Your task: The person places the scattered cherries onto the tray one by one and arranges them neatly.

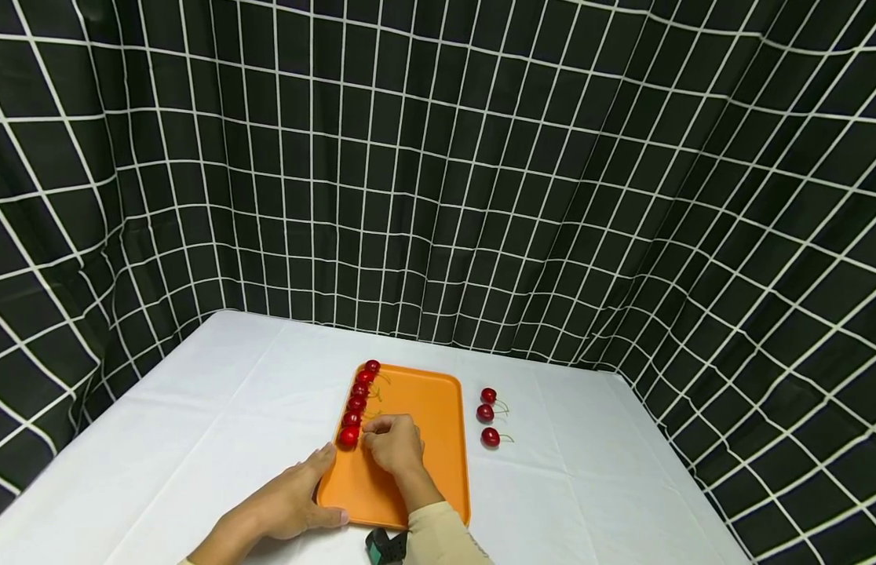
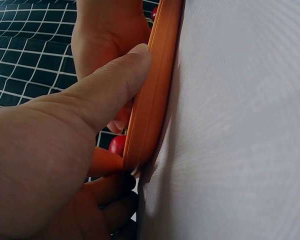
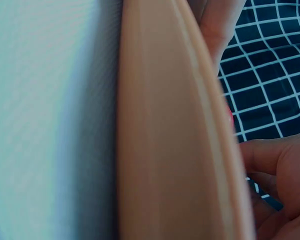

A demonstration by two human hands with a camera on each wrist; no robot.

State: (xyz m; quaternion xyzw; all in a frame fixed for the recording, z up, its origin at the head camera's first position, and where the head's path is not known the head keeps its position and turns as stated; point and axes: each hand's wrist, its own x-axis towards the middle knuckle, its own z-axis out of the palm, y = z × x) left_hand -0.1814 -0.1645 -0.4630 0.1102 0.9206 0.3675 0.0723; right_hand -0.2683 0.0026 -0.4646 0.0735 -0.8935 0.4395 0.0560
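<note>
An orange tray (image 1: 424, 439) lies on the white table. Down its left side runs a row of several red cherries (image 1: 356, 403), their stems pointing right. My right hand (image 1: 397, 449) is over the tray, thumb and fingertips together just right of the nearest cherry (image 1: 348, 437) in that row. They seem to pinch its stem, which the fingers hide. My left hand (image 1: 290, 498) rests on the tray's near left corner, thumb along the front edge and fingers straight against the left side. In the left wrist view the thumb (image 2: 125, 70) presses the tray's rim.
Three more cherries with stems (image 1: 485, 413) lie on the white tablecloth (image 1: 565, 479) to the right of the tray. A black curtain with a white grid (image 1: 410, 173) stands behind and at both sides. A dark strapped device (image 1: 384, 547) sits by the right sleeve.
</note>
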